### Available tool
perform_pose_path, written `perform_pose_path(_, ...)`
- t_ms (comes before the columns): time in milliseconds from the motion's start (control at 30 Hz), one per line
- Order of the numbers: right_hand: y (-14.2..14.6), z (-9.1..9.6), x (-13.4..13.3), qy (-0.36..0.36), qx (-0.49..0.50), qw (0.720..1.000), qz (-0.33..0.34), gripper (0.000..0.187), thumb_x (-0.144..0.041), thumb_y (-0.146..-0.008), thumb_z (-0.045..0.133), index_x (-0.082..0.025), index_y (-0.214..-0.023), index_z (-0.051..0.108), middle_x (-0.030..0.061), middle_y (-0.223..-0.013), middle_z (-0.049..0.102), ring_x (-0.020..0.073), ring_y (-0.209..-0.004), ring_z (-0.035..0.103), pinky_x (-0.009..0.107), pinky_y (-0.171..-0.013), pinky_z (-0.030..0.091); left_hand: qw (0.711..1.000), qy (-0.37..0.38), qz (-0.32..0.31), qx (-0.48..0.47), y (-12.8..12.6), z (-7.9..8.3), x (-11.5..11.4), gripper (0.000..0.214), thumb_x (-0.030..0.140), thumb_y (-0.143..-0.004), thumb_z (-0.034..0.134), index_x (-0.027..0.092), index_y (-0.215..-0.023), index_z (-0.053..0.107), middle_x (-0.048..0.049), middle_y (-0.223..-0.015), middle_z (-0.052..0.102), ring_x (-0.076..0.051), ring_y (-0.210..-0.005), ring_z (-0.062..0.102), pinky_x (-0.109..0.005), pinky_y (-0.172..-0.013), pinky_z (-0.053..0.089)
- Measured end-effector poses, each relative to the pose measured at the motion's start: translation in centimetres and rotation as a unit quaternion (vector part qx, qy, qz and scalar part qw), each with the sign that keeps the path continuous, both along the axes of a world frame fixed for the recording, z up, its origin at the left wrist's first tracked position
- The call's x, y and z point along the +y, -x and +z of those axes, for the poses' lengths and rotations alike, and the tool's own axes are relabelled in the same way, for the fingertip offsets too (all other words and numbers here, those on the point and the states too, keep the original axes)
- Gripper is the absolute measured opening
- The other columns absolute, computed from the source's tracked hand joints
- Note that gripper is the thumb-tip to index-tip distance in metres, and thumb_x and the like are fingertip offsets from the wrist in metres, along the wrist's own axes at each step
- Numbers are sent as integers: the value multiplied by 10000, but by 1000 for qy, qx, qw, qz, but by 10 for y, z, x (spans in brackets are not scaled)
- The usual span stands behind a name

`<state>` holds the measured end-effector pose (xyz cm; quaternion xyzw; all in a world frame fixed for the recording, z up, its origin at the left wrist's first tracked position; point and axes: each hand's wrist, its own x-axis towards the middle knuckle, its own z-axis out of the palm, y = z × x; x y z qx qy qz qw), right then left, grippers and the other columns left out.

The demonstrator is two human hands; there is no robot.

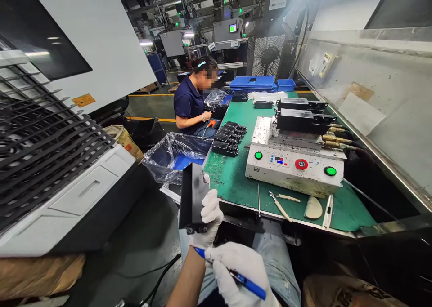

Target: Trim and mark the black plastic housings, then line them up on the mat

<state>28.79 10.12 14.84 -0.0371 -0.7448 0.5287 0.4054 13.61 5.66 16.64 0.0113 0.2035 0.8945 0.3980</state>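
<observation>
In the head view, my left hand (pixel 212 210), in a white glove, is closed around a long black plastic housing (pixel 195 194). The housing stands tilted upright in front of me, with small round lugs at its lower end. My gloved right hand (pixel 238 266) grips a blue pen-shaped tool (pixel 251 286) just below and to the right of it. The tool's blue tip points up and left, over my left wrist, apart from the housing. My right palm hides part of its shaft.
A green-topped table (pixel 249 194) holds a metal fixture (pixel 293 174) with lit green buttons and black housings, plus nippers (pixel 281 203) near the front edge. Several housings (pixel 229 138) lie at its left. A plastic-lined bin (pixel 168 158) stands beside it. A co-worker (pixel 189 100) sits beyond.
</observation>
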Motion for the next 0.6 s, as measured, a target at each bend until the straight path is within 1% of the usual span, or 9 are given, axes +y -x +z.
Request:
perform_pose_path(67,3,5,17,42,11,998,-33,167,-350,-958,682,-271,-985,827,61,-911,806,236,-777,777,322,-708,665,1000,15,-7,-2,-6,-10,-10,233,290,-1008,521,252,-1218,617,78,-641,372,-9,-365,235,-50,-289,266)
perform_pose_path(100,6,13,28,59,11,997,-52,214,-414,-962,677,-264,-949,830,64,-863,799,237,-737,770,320,-667,662,1000,19,-20,-3,-11,-15,-15,215,302,-1000,536,269,-1197,616,88,-620,359,-5,-339,193,-51,-265,223)
perform_pose_path(200,21,44,57,87,2,993,-75,353,-516,-992,615,-230,-939,815,52,-723,755,208,-615,731,286,-556,629,995,72,-68,15,-31,-28,-36,230,390,-993,540,316,-1201,604,133,-542,268,10,-282,-38,-74,-197,25)
perform_pose_path(300,35,69,72,91,-16,992,-91,418,-537,-1020,564,-195,-912,780,35,-667,720,177,-573,711,262,-558,617,987,131,-91,-3,-40,-44,-56,306,488,-990,530,364,-1262,593,171,-479,202,24,-321,-256,-102,-194,-129)
perform_pose_path(367,44,75,74,83,-21,992,-89,436,-542,-1028,550,-187,-870,748,34,-694,724,158,-573,706,248,-577,613,979,149,-136,-26,-34,-62,-64,346,542,-955,564,379,-1257,609,186,-429,169,22,-309,-294,-128,-177,-124)
perform_pose_path(400,48,75,75,78,-21,993,-85,439,-543,-1031,544,-186,-859,734,35,-714,729,149,-574,705,242,-583,609,971,153,-178,-37,-28,-73,-65,368,575,-919,594,373,-1224,632,192,-398,131,11,-276,-289,-154,-159,-103)
perform_pose_path(467,56,71,76,75,-20,994,-74,441,-543,-1036,534,-186,-853,715,35,-735,734,139,-588,708,229,-593,601,951,161,-259,-52,-13,-98,-65,420,658,-841,618,367,-1138,676,193,-352,46,-29,-204,-252,-214,-130,-57)
perform_pose_path(500,59,67,77,78,-20,995,-64,441,-546,-1037,532,-186,-855,711,34,-737,734,137,-595,710,223,-592,596,944,166,-282,-52,-6,-109,-64,428,693,-815,607,375,-1087,695,185,-338,38,-47,-178,-217,-235,-125,-26)
perform_pose_path(600,67,54,80,99,-25,994,-39,425,-539,-1032,541,-183,-874,711,40,-762,737,137,-619,713,216,-587,585,943,174,-282,-3,8,-132,-63,388,718,-799,557,410,-960,730,126,-318,170,-83,-140,-33,-277,-153,124)
